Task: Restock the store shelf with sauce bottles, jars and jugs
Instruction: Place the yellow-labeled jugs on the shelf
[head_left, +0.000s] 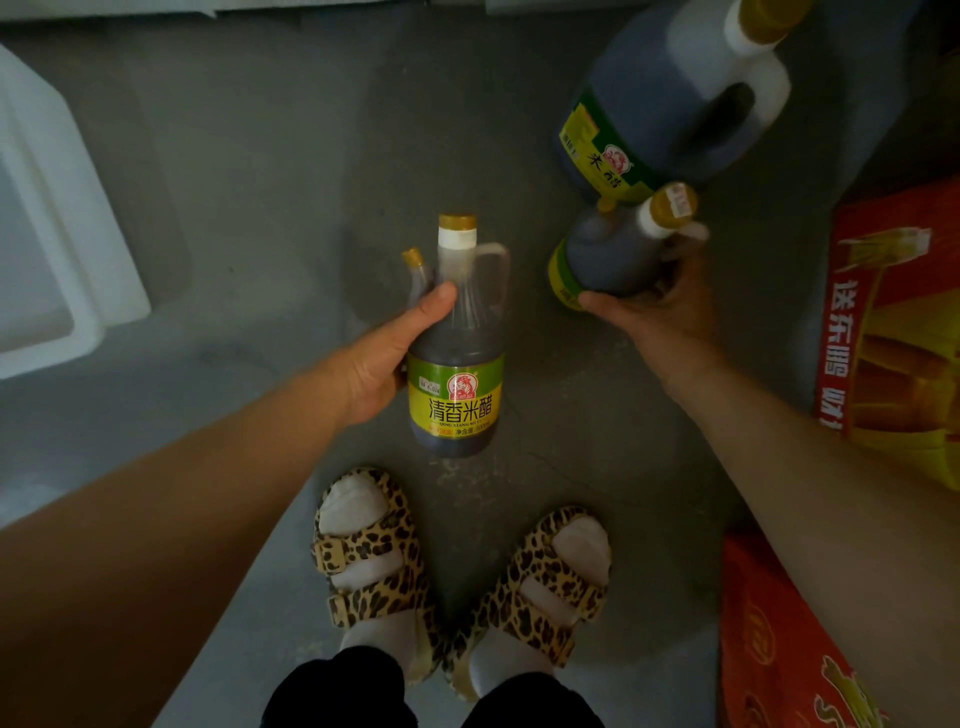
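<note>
So the left hand was wrapped around a vinegar bottle, thumb laid across the front of its shoulder just below the neck, the other fingers hidden behind it. The bottle was upright-ish with its label facing up at the camera, yellow-green label just right of the palm, gold cap pointing away from the wrist. Tucked behind that hand was a small second bottle, also gold capped, touching the first one; couldn't really tell if the fingers held it too or if it was attached. The right hand was gripping a dark bottle from underneath, fingers curled round its body, the cap tilted up and to the right past the fingertips. Just beyond that hand a big jug of the same dark stuff lay tilted on the floor, handle on its right side, its label end near or touching the dark bottle's top. To the right of the right arm were red and yellow boxes. Well off to the left of the left hand sat a white bin. Below both hands, leopard sandals over white socks.
</note>
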